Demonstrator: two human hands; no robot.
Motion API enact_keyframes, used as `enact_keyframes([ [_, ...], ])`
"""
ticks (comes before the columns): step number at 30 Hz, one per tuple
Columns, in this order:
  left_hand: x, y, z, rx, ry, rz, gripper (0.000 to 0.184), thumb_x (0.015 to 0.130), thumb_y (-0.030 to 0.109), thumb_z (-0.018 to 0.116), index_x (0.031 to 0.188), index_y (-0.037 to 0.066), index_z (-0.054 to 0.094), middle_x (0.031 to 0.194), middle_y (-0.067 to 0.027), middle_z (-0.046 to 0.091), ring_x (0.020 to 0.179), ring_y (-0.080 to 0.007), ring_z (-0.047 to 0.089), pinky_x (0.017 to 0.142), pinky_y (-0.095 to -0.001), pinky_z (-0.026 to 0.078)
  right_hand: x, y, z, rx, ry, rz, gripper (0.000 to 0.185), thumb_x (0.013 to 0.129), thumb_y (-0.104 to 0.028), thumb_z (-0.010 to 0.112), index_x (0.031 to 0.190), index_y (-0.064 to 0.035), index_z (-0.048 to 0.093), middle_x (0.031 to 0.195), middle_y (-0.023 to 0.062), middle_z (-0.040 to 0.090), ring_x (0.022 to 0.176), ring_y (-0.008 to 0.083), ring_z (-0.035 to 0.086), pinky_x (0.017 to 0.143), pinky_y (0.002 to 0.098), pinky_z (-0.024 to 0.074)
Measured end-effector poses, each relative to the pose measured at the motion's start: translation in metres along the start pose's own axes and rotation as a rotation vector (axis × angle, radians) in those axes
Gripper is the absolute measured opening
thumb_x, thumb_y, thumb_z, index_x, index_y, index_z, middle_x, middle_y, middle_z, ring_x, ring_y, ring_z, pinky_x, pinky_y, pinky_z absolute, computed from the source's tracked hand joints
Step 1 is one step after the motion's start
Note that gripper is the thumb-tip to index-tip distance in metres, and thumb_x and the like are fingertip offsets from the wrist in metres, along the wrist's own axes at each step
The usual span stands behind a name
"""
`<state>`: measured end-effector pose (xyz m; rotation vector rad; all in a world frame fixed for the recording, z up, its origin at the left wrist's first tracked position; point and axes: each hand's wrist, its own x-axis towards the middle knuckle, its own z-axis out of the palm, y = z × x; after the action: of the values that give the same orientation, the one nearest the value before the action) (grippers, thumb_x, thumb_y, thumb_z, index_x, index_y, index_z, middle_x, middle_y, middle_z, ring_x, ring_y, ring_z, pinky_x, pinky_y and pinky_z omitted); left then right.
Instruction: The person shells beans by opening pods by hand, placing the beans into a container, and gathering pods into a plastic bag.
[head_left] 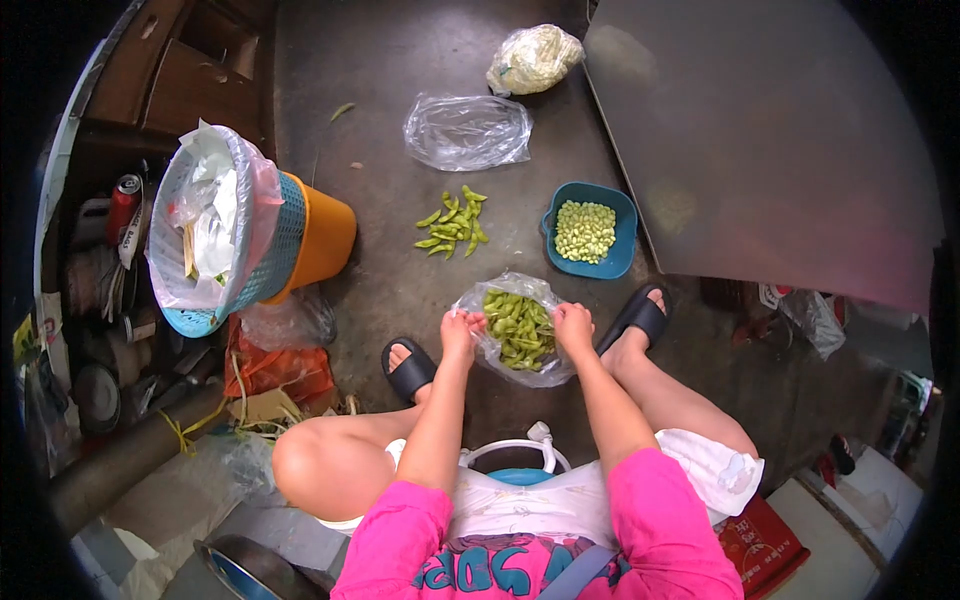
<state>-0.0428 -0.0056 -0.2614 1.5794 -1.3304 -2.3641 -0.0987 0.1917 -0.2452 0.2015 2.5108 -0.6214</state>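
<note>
Between my feet is a clear plastic bag (477, 352) with its mouth open, full of green soybean pods (520, 335). My left hand (463, 330) grips the bag's rim on the left, fingers closed on the film. On the other side my right hand (574, 327) pinches the opposite rim. Just beyond the bag, a small heap of loose pods (455, 222) lies on the floor. To the right of that heap, a blue-green basin (624, 235) contains shelled pale green beans (585, 231).
An empty clear bag (468, 131) lies flat farther off, near a tied bag of pale contents (535, 58). Left stands a lined blue basket (275, 235) of waste against an orange bin (325, 230). A large grey panel (770, 150) borders the right side.
</note>
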Motion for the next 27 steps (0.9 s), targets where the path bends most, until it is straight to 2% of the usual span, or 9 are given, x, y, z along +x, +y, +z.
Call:
enact_keyframes([
  [5, -0.016, 0.031, -0.001, -0.26, -0.117, -0.071, 0.013, 0.086, 0.01, 0.032, 0.086, 0.008, 0.045, 0.058, 0.0009, 0.035, 0.039, -0.0097, 0.027, 0.051, -0.0313, 0.039, 0.02, 0.032, 0.032, 0.409, 0.149, 0.009, 0.018, 0.078, -0.02, 0.051, 0.083, -0.0052, 0.06, 0.092, 0.0104, 0.058, 0.086, 0.0259, 0.053, 0.074, 0.0385, 0.0421],
  [8, -0.012, 0.028, -0.012, -0.019, -0.081, 0.027, 0.024, 0.083, 0.017, 0.046, 0.103, 0.005, 0.047, 0.066, -0.0025, 0.048, 0.047, -0.0135, 0.042, 0.058, -0.0342, 0.044, 0.025, 0.036, 0.033, 0.758, 0.067, 0.093, 0.019, 0.082, -0.018, 0.047, 0.082, -0.0014, 0.058, 0.077, 0.0087, 0.061, 0.071, 0.021, 0.057, 0.066, 0.0318, 0.0441],
  [11, 0.021, -0.021, -0.04, 0.953, 0.139, 0.736, 0.059, 0.074, 0.024, 0.062, 0.123, 0.003, 0.037, 0.088, -0.0101, 0.059, 0.068, -0.0192, 0.055, 0.069, -0.0327, 0.046, 0.016, 0.022, 0.018, 0.979, -0.005, 0.147, 0.02, 0.085, -0.017, 0.044, 0.082, -0.0006, 0.055, 0.07, 0.0071, 0.059, 0.067, 0.0174, 0.055, 0.063, 0.0298, 0.0438],
  [14, -0.019, -0.013, -0.032, 1.044, 0.13, 0.498, 0.078, 0.064, 0.026, 0.071, 0.127, 0.002, 0.033, 0.106, -0.0148, 0.057, 0.087, -0.0214, 0.055, 0.077, -0.0295, 0.044, 0.015, 0.022, 0.019, 1.047, -0.055, 0.172, 0.02, 0.086, -0.018, 0.043, 0.081, -0.0021, 0.054, 0.064, 0.0054, 0.056, 0.059, 0.0159, 0.053, 0.059, 0.0286, 0.0431],
  [15, -0.029, -0.01, -0.028, 0.995, 0.091, 0.439, 0.054, 0.068, 0.023, 0.067, 0.115, 0.001, 0.048, 0.093, -0.0121, 0.061, 0.08, -0.0184, 0.057, 0.072, -0.0289, 0.045, 0.014, 0.021, 0.018, 1.088, -0.086, 0.193, 0.02, 0.086, -0.018, 0.043, 0.08, -0.003, 0.054, 0.062, 0.0048, 0.055, 0.057, 0.0154, 0.052, 0.057, 0.028, 0.0426],
  [18, -0.009, -0.014, -0.035, 0.958, -0.171, 0.155, 0.033, 0.071, 0.02, 0.062, 0.097, 0.0, 0.059, 0.077, -0.008, 0.061, 0.07, -0.0156, 0.056, 0.064, -0.0277, 0.044, 0.014, 0.023, 0.017, 1.081, -0.119, 0.197, 0.02, 0.086, -0.02, 0.044, 0.078, -0.0047, 0.054, 0.058, 0.0033, 0.051, 0.052, 0.014, 0.049, 0.053, 0.0269, 0.0411],
  [21, -0.003, -0.014, -0.032, 0.64, -0.108, 0.139, 0.019, 0.073, 0.019, 0.053, 0.076, 0.002, 0.06, 0.06, -0.002, 0.054, 0.058, -0.0145, 0.051, 0.054, -0.0268, 0.041, 0.019, 0.03, 0.015, 1.166, -0.218, 0.265, 0.022, 0.086, -0.023, 0.044, 0.078, -0.0054, 0.055, 0.061, 0.0037, 0.053, 0.053, 0.0151, 0.049, 0.053, 0.0281, 0.0417],
  [24, 0.015, -0.001, -0.041, -0.143, -0.51, -0.306, 0.015, 0.071, 0.018, 0.047, 0.063, 0.006, 0.052, 0.056, -0.0001, 0.047, 0.052, -0.0157, 0.046, 0.049, -0.0285, 0.039, 0.018, 0.026, 0.009, 1.432, -0.325, 0.395, 0.025, 0.086, -0.026, 0.043, 0.081, -0.0056, 0.057, 0.068, 0.0048, 0.056, 0.057, 0.0173, 0.05, 0.054, 0.0302, 0.0431],
  [27, -0.044, 0.05, 0.01, -0.201, -0.284, -0.235, 0.007, 0.066, 0.014, 0.044, 0.061, 0.01, 0.046, 0.056, -0.0007, 0.043, 0.048, -0.0169, 0.042, 0.047, -0.0309, 0.039, 0.012, 0.016, -0.004, 1.572, -0.394, 0.509, 0.028, 0.086, -0.029, 0.042, 0.084, -0.0058, 0.058, 0.075, 0.0057, 0.059, 0.061, 0.0191, 0.051, 0.057, 0.0326, 0.0448],
])
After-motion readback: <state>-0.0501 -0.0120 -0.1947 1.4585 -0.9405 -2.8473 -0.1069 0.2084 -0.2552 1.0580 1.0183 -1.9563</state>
